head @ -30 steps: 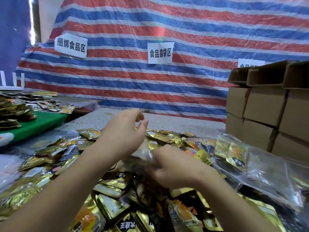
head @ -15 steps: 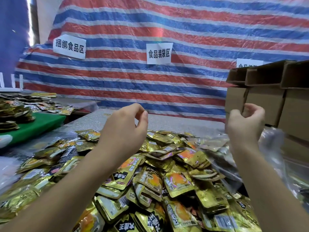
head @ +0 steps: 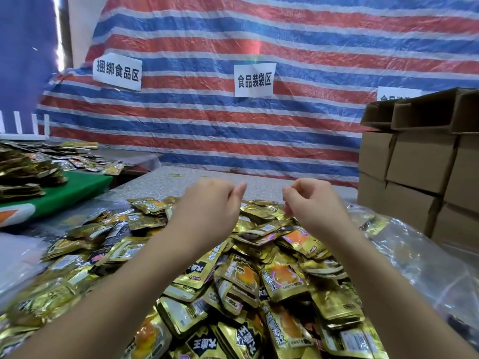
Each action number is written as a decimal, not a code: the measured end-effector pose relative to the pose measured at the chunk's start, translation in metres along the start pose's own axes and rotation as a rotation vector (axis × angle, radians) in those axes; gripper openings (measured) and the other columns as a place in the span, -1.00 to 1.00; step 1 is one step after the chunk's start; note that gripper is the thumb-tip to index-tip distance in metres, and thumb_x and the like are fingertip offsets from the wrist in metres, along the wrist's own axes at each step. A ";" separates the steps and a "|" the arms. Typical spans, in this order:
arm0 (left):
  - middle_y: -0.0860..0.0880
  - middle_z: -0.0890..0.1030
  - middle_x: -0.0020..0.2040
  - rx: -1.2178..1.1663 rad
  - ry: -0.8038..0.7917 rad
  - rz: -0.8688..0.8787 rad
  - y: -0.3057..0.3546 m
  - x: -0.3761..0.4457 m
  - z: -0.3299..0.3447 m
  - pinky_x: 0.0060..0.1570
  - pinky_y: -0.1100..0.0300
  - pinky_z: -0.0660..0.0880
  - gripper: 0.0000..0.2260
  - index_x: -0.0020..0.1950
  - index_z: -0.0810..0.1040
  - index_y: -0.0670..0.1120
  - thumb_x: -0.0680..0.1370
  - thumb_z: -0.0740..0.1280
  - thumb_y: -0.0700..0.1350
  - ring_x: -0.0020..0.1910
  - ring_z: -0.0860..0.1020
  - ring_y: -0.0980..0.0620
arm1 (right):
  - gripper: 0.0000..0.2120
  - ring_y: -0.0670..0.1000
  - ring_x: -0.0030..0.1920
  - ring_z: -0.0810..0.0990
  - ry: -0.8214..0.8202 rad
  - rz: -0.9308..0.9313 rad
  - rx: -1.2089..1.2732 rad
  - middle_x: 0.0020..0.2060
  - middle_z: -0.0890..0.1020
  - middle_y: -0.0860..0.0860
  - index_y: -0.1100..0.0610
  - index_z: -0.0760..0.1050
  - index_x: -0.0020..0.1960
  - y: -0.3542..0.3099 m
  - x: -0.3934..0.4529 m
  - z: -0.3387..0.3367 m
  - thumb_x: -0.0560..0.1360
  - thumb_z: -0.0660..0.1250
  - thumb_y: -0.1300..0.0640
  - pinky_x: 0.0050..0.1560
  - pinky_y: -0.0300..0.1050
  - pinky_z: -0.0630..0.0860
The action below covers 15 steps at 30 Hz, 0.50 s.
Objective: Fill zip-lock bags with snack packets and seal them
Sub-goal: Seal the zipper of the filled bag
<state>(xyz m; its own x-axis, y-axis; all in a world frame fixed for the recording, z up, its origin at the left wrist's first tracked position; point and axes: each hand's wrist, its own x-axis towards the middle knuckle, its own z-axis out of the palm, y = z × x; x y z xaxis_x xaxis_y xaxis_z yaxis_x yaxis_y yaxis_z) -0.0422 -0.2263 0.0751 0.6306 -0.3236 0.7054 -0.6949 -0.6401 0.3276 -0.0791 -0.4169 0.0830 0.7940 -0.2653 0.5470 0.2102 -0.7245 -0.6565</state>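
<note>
- Hovering over the middle of the frame, my left hand (head: 207, 203) and right hand (head: 313, 203) sit level with each other, a small gap between them, both above the heap.
- Each of the hands has its fingers curled in with the thumb against the fingertips, a pinching pose. I see nothing between them, and I cannot tell whether they hold a clear film edge or nothing at all.
- The snack packets (head: 259, 281) lie in a deep gold heap directly below and in front of both hands, filling the lower centre of the frame and spreading to the lower left across the table (head: 166, 180).
- The zip-lock bags (head: 420, 257) are a slack clear pile at the right of the frame, beside the heap and just below the cardboard boxes (head: 420, 164). A few packets show through the plastic near its upper edge.
- Relation that matters: the bags lie to the right of both hands, so my right hand is the nearer one. The packets are equally close to either.
- The bags are too crumpled to read a long axis or find a mouth.
- My guess is that the next move is fetching a bag rightward, then loading from the heap below.
</note>
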 end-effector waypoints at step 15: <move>-0.06 0.54 -0.18 0.732 -0.402 -0.700 -0.177 -0.008 -0.072 -0.04 0.05 0.55 -0.85 -0.14 0.53 -0.13 0.57 0.23 -0.13 -0.14 0.56 -0.11 | -0.51 0.29 -0.16 0.63 -0.070 0.009 0.249 -0.45 0.65 0.04 0.18 0.53 -0.37 -0.025 -0.008 -0.007 0.64 0.22 -0.06 0.05 0.22 0.54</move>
<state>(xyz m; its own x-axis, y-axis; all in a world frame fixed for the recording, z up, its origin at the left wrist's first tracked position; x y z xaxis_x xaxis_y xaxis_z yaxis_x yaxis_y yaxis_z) 0.0506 -0.0601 0.0570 0.9659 0.1550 0.2074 0.1523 -0.9879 0.0288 -0.0949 -0.4013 0.0990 0.8322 -0.2204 0.5089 0.3300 -0.5407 -0.7738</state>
